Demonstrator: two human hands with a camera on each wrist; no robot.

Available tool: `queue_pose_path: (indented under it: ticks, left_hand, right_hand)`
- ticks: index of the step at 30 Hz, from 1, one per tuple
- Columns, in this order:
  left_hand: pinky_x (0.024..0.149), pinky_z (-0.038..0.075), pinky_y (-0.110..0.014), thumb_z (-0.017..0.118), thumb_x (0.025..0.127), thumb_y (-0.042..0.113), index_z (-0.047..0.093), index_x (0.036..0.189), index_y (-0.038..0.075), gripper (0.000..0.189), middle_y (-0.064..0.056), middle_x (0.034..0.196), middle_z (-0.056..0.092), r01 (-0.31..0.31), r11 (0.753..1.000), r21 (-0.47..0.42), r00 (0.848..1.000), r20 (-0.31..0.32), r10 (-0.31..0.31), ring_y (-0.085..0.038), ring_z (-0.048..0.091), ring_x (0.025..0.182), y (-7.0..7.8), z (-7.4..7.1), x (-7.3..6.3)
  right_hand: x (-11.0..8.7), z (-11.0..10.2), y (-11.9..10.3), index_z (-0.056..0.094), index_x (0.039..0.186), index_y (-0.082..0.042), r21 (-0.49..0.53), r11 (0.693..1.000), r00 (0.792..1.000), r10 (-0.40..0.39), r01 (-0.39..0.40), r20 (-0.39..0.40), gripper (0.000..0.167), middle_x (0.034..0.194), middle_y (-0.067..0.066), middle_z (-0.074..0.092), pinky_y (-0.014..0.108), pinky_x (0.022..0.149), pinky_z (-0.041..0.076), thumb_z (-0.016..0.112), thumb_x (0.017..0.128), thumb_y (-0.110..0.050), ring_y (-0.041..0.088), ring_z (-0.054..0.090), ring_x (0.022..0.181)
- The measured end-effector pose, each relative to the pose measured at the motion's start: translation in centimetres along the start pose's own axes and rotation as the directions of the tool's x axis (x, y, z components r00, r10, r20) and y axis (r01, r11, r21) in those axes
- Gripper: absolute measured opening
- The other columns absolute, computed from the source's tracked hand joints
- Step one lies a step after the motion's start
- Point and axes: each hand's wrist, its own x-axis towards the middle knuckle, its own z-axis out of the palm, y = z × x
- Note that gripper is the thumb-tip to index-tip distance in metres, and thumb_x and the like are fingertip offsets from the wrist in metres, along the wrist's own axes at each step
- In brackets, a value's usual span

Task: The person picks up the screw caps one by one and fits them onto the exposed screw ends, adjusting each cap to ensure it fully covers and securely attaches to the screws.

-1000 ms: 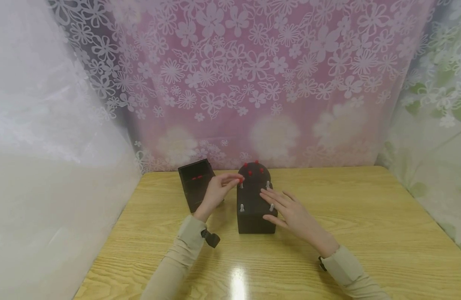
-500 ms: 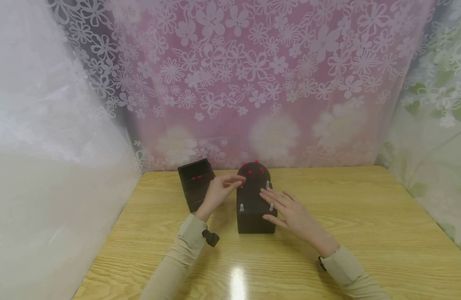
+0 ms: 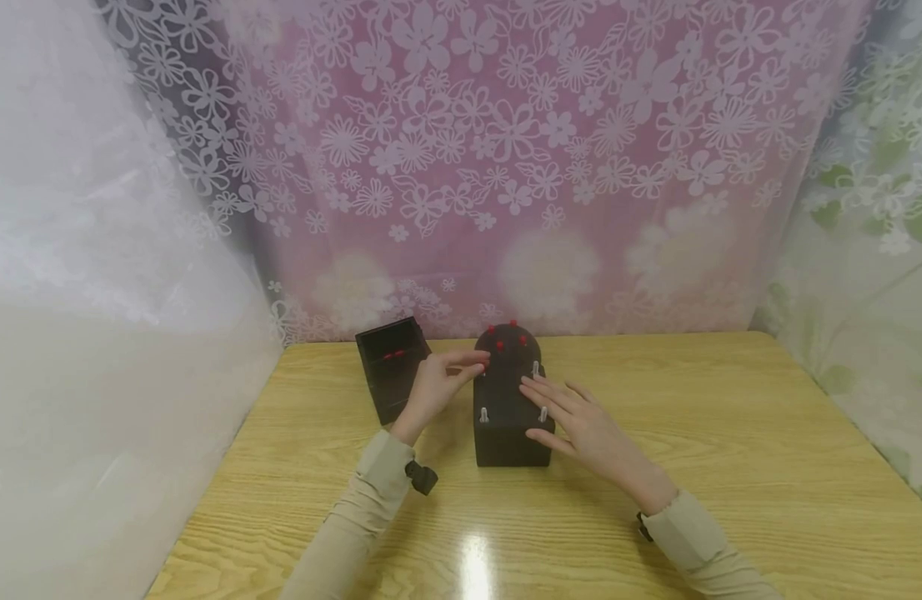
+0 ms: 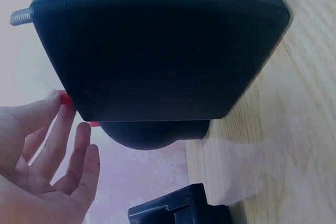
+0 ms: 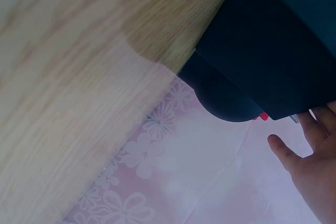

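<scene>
Tray (image 3: 384, 393): two red pieces (image 3: 399, 353) lay inside | Left hand (image 3: 436, 383): pinched a red cap (image 4: 65, 97) at the black block's (image 3: 509, 402) rear-left corner, fitting apparently unfinished | Block: four red pegs (image 3: 500, 344) stood behind; three bolts (image 3: 484, 415) bare, presumably left to cap | Right hand (image 3: 588, 421): fingers extended, rested on block

We wear long, creased beige fabric sleeves (image 3: 344, 525) with wide cuffs (image 3: 686, 531) and small black wrist cameras (image 3: 422, 477).
</scene>
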Motion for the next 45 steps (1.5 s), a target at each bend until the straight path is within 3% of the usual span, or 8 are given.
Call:
queue_pose_path:
  ticks: [8,12,17,22,25,29,37,45]
  left_hand:
    - [0.095,0.057,-0.042,0.068,0.099,0.030,0.076,0.122,0.021,0.026,0.000,0.122,0.073,-0.001,1.000,0.011,1.000,-0.023,0.001,-0.021,0.071,0.109,-0.3,0.1,-0.1]
    - [0.096,0.056,-0.046,0.062,0.102,0.030,0.074,0.126,0.017,0.029,-0.002,0.121,0.073,-0.025,1.000,-0.005,0.997,-0.069,0.025,-0.024,0.071,0.110,0.1,0.0,-0.2]
    - [0.086,0.060,-0.043,0.055,0.106,0.028,0.073,0.119,0.006,0.031,-0.010,0.113,0.076,-0.076,0.995,-0.057,0.984,-0.168,0.065,-0.032,0.072,0.101,0.4,-0.4,-0.5]
    - [0.079,0.062,-0.035,0.051,0.108,0.028,0.072,0.112,0.001,0.035,-0.017,0.106,0.075,-0.094,0.987,-0.127,0.975,-0.211,0.066,-0.038,0.073,0.092,-0.1,-1.0,-0.7]
    - [0.078,0.062,-0.039,0.051,0.108,0.026,0.072,0.110,-0.001,0.034,-0.021,0.103,0.074,-0.109,0.980,-0.168,0.973,-0.218,0.071,-0.042,0.072,0.089,-0.3,-1.5,-0.8]
    - [0.078,0.062,-0.045,0.052,0.108,0.025,0.073,0.108,-0.001,0.033,-0.023,0.101,0.074,-0.112,0.975,-0.192,0.968,-0.242,0.063,-0.035,0.072,0.086,-0.6,-2.4,-0.9]
    - [0.078,0.061,-0.035,0.051,0.108,0.023,0.071,0.109,-0.002,0.033,-0.021,0.102,0.074,-0.096,0.990,-0.108,0.949,-0.308,0.058,-0.038,0.071,0.092,-0.8,-5.5,0.1]
    - [0.083,0.060,-0.047,0.052,0.108,0.017,0.069,0.115,-0.006,0.029,-0.022,0.107,0.073,0.033,0.999,0.027,0.945,-0.325,-0.023,-0.035,0.071,0.097,-1.7,-8.1,1.8]
  right_hand:
    - [0.0,0.2,0.1,0.047,0.151,-0.008,-0.012,1.000,1.000,-0.022,0.022,-0.021,0.068,0.155,0.009,0.048,0.061,0.112,0.037,0.060,0.099,-0.049,0.028,0.048,0.140]
    - [0.0,0.4,0.2,0.047,0.152,-0.008,-0.004,1.000,1.000,-0.020,0.020,-0.020,0.068,0.155,0.009,0.047,0.062,0.112,0.037,0.059,0.100,-0.049,0.028,0.047,0.140]
    - [-0.1,0.5,0.2,0.046,0.152,-0.008,0.005,1.000,1.000,-0.018,0.018,-0.023,0.068,0.156,0.009,0.046,0.062,0.112,0.037,0.059,0.100,-0.049,0.029,0.046,0.141]
    - [-0.1,0.4,0.3,0.045,0.153,-0.008,0.008,1.000,1.000,-0.020,0.020,-0.020,0.068,0.156,0.008,0.046,0.061,0.112,0.036,0.060,0.100,-0.048,0.028,0.046,0.142]
    - [-0.1,0.4,0.3,0.045,0.153,-0.008,0.005,1.000,1.000,-0.020,0.020,-0.019,0.068,0.156,0.008,0.045,0.061,0.113,0.036,0.060,0.100,-0.048,0.028,0.045,0.142]
    - [-0.1,0.5,0.4,0.045,0.153,-0.008,0.001,1.000,1.000,-0.023,0.023,-0.021,0.068,0.156,0.008,0.046,0.061,0.112,0.036,0.061,0.099,-0.048,0.028,0.046,0.142]
    - [0.0,0.3,0.2,0.046,0.152,-0.007,0.008,1.000,1.000,-0.022,0.022,-0.014,0.068,0.156,0.009,0.046,0.061,0.113,0.035,0.065,0.097,-0.043,0.028,0.045,0.142]
    - [0.1,0.4,0.3,0.045,0.153,-0.009,-0.014,1.000,1.000,-0.024,0.024,-0.019,0.069,0.156,0.008,0.046,0.060,0.113,0.036,0.058,0.100,-0.050,0.028,0.046,0.141]
